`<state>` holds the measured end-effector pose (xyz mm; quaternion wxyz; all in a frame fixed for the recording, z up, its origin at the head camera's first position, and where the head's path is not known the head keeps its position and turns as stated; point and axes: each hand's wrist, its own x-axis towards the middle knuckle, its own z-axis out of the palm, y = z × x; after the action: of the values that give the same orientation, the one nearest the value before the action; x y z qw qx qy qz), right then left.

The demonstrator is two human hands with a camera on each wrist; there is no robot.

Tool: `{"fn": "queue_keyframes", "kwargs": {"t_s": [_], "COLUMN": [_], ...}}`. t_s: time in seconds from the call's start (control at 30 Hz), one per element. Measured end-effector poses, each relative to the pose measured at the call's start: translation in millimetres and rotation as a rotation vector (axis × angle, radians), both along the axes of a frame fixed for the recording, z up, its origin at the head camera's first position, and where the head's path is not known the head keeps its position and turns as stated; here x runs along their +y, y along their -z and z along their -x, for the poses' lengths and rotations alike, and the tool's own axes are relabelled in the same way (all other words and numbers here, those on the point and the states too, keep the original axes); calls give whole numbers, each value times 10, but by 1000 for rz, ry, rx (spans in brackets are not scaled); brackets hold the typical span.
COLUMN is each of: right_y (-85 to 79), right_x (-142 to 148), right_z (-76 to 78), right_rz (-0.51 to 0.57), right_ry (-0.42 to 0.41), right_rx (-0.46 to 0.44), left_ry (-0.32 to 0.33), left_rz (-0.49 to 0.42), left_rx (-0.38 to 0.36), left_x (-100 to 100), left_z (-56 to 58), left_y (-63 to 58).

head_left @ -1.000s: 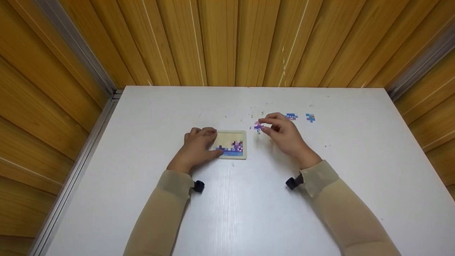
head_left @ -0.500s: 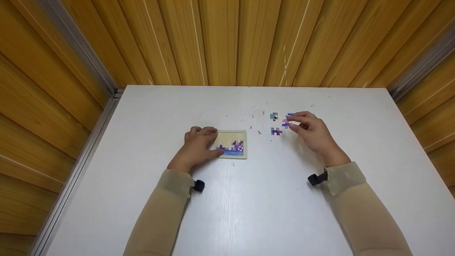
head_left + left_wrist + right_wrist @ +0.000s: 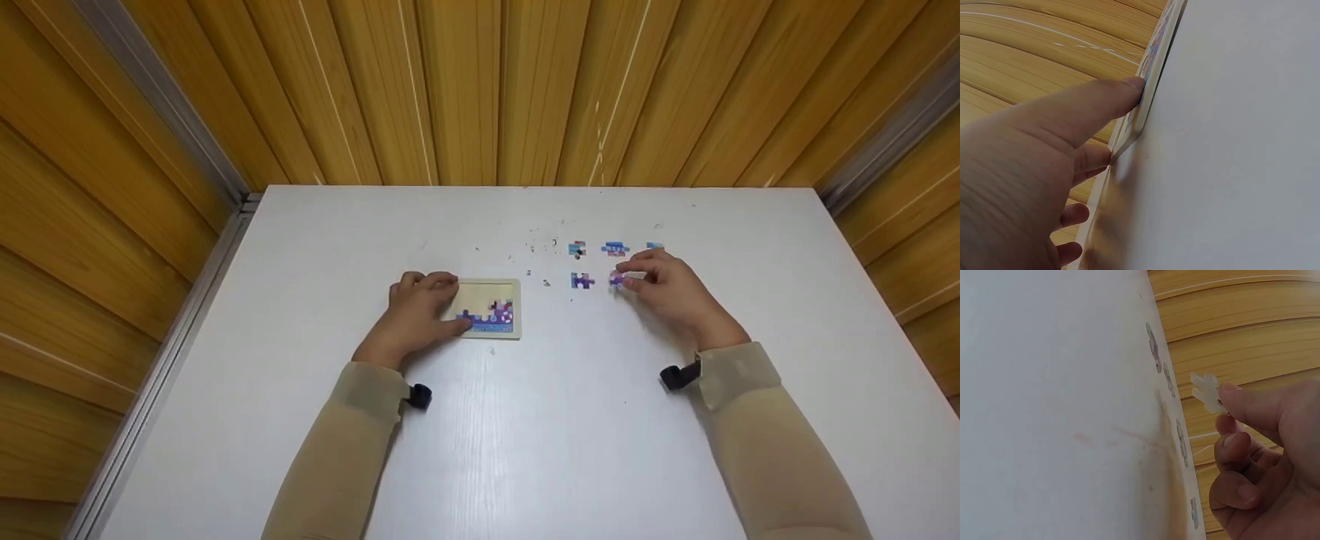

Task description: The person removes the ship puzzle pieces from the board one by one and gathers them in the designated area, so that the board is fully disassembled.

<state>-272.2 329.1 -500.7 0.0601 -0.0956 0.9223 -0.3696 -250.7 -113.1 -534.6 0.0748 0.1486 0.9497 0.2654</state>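
Note:
A small wooden puzzle tray (image 3: 478, 293) lies on the white table, with joined purple, blue and pink pieces along its bottom and right side. My left hand (image 3: 411, 319) grips its left end, thumb on the lower left corner and fingers at the upper left edge. Between thumb and fingertips, my right hand (image 3: 670, 291) pinches a pink-purple puzzle piece (image 3: 616, 280); in the right wrist view the pale back of this puzzle piece (image 3: 1205, 391) shows, held up off the table. Loose by it is a purple puzzle piece (image 3: 581, 281).
Behind these lie a teal-red puzzle piece (image 3: 577, 249), a blue puzzle piece (image 3: 615, 248) and another blue piece (image 3: 655, 245), partly covered by the right hand. Dark specks (image 3: 546, 283) dot the table between tray and pieces. A wood-panelled wall (image 3: 465, 90) rises behind the table.
My right hand has carried the pink-purple piece rightward from beside the tray, then slightly nearer to me, uncovering loose pieces behind it. My left hand stays on the tray.

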Motion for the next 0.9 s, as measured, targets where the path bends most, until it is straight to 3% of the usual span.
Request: {"fn": "queue_keyframes", "kwargs": {"t_s": [0.37,0.9], "right_y": [72,112], "right_x": [21,59], "right_z": [7,-10], "right_rz": [-106,-130], "right_ry": [-8,-27], "right_rx": [-23,-11], "left_ry": [4,22], "left_rz": [9,19], "left_rx": [0,31], "left_x": [-7,1], "left_z": [6,14], "left_y": [-20,-5]}}
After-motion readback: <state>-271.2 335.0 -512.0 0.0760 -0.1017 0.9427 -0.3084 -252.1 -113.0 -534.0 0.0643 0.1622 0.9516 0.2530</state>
